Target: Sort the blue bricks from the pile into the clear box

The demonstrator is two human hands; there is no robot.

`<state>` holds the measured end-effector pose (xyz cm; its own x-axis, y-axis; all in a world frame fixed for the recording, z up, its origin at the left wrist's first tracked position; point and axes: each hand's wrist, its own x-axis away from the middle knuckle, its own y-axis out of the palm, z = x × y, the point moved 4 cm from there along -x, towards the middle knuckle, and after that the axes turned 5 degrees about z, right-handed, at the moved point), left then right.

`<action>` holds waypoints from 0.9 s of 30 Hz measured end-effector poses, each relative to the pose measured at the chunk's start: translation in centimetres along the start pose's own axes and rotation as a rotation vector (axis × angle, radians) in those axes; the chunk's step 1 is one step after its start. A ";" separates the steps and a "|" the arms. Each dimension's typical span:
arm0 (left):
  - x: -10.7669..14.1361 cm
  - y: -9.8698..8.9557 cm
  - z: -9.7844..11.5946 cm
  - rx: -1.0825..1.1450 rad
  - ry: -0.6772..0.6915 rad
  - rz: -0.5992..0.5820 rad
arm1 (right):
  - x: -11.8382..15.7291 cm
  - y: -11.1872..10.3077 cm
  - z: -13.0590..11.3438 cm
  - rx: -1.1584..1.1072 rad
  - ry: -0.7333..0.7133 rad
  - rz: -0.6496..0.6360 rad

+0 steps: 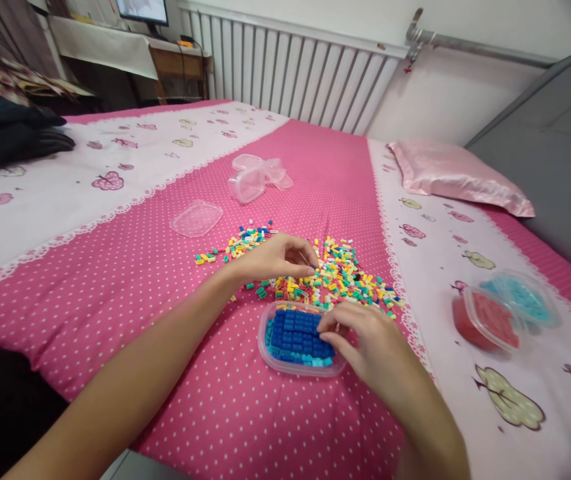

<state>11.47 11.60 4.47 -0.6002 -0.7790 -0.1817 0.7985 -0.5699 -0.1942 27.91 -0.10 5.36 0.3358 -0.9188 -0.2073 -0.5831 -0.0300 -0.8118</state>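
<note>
A clear plastic container (264, 357) stands in front of me. Inside it, dark blue building bricks (292, 330) lie in tidy rows over lighter blue ones. My right hand (365, 333) is over the container's right side, thumb and forefinger closed on a blue brick at the edge of the rows. Just beyond, my left hand (282, 257) hovers at a loose pile of small bricks (340, 280) in yellow, green, white, red and blue. Its fingertips are pinched together. A speck of blue shows there, but what they hold is too small to make out.
Clear empty tubs (250, 183) and a clear lid (196, 219) lie behind the pile on the pink bedspread (205, 400). To the right are a tub of red bricks (485, 320) and a tub of light blue bricks (525, 297). A pink pillow (458, 177) rests farther back.
</note>
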 end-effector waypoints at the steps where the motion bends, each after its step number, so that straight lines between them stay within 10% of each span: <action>1: 0.0 0.0 0.0 0.001 0.000 -0.001 | 0.0 -0.1 0.0 -0.011 -0.002 0.001; 11: 0.6 1.2 1.1 0.095 0.035 -0.214 | -1.4 -0.6 -0.9 -0.173 -0.006 0.382; 27: 1.0 0.5 1.2 0.273 -0.062 -0.305 | -1.6 0.4 -1.5 -0.373 -0.014 0.220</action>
<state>11.37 10.26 5.30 -0.8140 -0.5730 -0.0957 0.5726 -0.8191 0.0342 26.02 0.74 6.15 0.1824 -0.9140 -0.3624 -0.8682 0.0233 -0.4956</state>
